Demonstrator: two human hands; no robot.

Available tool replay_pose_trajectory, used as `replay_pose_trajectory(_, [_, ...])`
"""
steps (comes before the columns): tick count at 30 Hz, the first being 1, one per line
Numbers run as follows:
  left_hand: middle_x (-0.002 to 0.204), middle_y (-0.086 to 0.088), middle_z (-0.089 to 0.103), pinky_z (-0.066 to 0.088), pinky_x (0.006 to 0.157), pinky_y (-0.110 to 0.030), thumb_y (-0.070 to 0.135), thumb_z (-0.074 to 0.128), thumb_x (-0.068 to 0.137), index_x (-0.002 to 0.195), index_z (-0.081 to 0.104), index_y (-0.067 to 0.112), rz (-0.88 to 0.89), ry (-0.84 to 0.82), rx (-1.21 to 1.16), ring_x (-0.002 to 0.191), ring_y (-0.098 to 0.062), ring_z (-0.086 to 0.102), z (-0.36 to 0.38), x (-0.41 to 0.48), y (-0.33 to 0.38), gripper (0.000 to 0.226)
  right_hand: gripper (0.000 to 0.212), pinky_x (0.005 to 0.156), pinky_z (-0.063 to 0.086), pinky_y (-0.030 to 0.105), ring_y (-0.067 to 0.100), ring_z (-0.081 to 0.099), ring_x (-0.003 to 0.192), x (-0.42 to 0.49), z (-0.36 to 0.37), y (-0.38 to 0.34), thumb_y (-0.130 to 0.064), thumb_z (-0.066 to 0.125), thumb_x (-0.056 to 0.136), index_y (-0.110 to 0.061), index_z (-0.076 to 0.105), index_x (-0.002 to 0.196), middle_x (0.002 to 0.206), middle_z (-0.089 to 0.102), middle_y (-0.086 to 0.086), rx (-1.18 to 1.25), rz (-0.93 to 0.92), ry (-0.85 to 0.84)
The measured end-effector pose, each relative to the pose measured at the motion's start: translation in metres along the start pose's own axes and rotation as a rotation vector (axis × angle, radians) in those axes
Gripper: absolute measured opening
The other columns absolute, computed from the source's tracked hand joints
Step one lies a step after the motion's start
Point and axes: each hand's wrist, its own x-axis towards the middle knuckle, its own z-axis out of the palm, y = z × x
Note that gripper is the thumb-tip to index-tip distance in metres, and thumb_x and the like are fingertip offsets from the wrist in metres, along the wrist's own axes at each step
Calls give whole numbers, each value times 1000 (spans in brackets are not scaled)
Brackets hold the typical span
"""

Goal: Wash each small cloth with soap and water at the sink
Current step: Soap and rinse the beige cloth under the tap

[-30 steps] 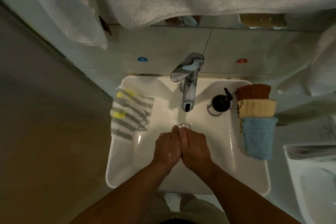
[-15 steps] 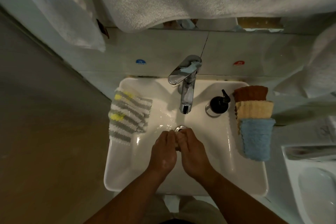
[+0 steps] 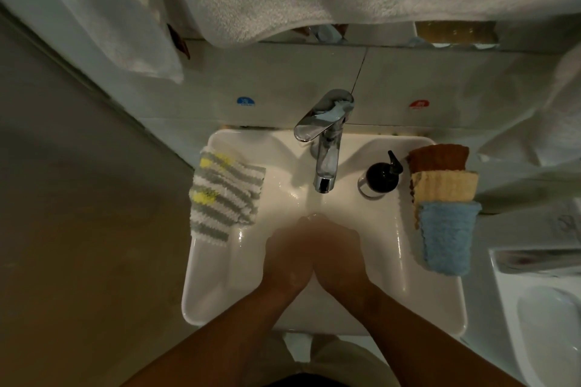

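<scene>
Both hands have slid up the sink (image 3: 204, 292) and now cover the drain. The left hand (image 3: 287, 258) and right hand (image 3: 341, 256) press together, blurred, so I cannot tell what either grip holds. On the right rim the blue cloth (image 3: 446, 236), tan cloth (image 3: 445, 185) and brown cloth (image 3: 438, 157) look unwashed. The striped cloth (image 3: 226, 195) lies on the left rim, its state unclear.

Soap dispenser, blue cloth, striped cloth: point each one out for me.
soap dispenser (image 3: 381, 178): head view, on its round black body.
blue cloth (image 3: 446, 237): head view, middle of its top face.
striped cloth (image 3: 224, 198): head view, middle of its folded top.
</scene>
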Motion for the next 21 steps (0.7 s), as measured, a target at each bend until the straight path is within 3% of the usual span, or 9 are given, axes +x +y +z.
replay_pose_trajectory(2, [62, -10, 68, 51, 39, -32, 24, 31, 94, 93, 68, -2, 22, -22, 14, 45, -22, 63, -4, -2, 3, 45, 26, 38, 48, 33, 19, 57, 45, 0, 2, 0, -1, 81, 69, -4, 62, 86, 64, 63, 6, -21, -20, 16])
replay_pose_trajectory(6, [78, -16, 72, 58, 57, -43, 37, 15, 93, 109, 65, -4, 78, -13, 73, 63, -30, 69, -5, -2, 0, 67, 41, 40, 49, 31, 20, 59, 47, -5, 3, 2, -1, 88, 63, -4, 58, 91, 67, 65, 7, -12, -19, -3])
replay_pose_trajectory(9, [62, -8, 68, 50, 38, -29, 25, 36, 89, 96, 69, -3, 119, -83, 184, 44, -20, 62, -8, -4, 3, 44, 20, 39, 48, 31, 19, 57, 45, -5, 3, 2, -4, 70, 76, -7, 55, 90, 65, 63, 6, -18, -40, 20])
replay_pose_trajectory(11, [62, -6, 68, 48, 39, -26, 24, 39, 87, 95, 69, -2, 223, -13, 244, 44, -17, 62, -5, -3, 0, 40, 9, 41, 49, 32, 20, 58, 48, -3, -1, 1, -7, 60, 82, -7, 57, 91, 67, 64, 6, 3, -22, -32])
replay_pose_trajectory(13, [68, -3, 70, 51, 49, -24, 29, 34, 94, 92, 69, 7, 225, 13, 129, 53, -16, 65, -5, -1, 0, 41, 7, 50, 52, 34, 20, 61, 56, 1, -9, -2, -11, 58, 91, -6, 63, 89, 70, 65, 6, 188, 165, -86])
replay_pose_trajectory(15, [77, 11, 67, 49, 63, -17, 34, 28, 104, 89, 64, 20, 54, -68, -152, 69, -10, 66, -10, -3, 4, 41, 29, 60, 52, 29, 15, 63, 63, 5, -22, -6, -26, 47, 102, -11, 65, 86, 72, 66, 0, 568, 487, -147])
replay_pose_trajectory(17, [78, 24, 60, 42, 68, -12, 30, 35, 109, 88, 57, 27, -34, -136, -394, 74, -2, 60, -16, -8, 5, 31, 22, 62, 52, 25, 12, 65, 69, 5, -33, -6, -30, 48, 106, -19, 63, 95, 79, 66, -3, 778, 648, -177])
replay_pose_trajectory(19, [91, 20, 63, 47, 70, -15, 36, 44, 106, 100, 59, 29, -152, -176, -611, 80, -1, 61, -21, -12, 2, 18, 16, 66, 56, 27, 13, 69, 76, 5, -42, -6, -41, 57, 100, -29, 58, 111, 93, 69, -3, 958, 842, -232])
replay_pose_trajectory(21, [111, 12, 64, 56, 78, -23, 54, 59, 95, 123, 58, 34, -204, -209, -695, 96, -4, 66, -26, -15, -6, 35, 37, 75, 61, 35, 20, 75, 88, 9, -50, -5, -45, 67, 91, -26, 57, 121, 105, 73, 4, 1166, 1046, -295])
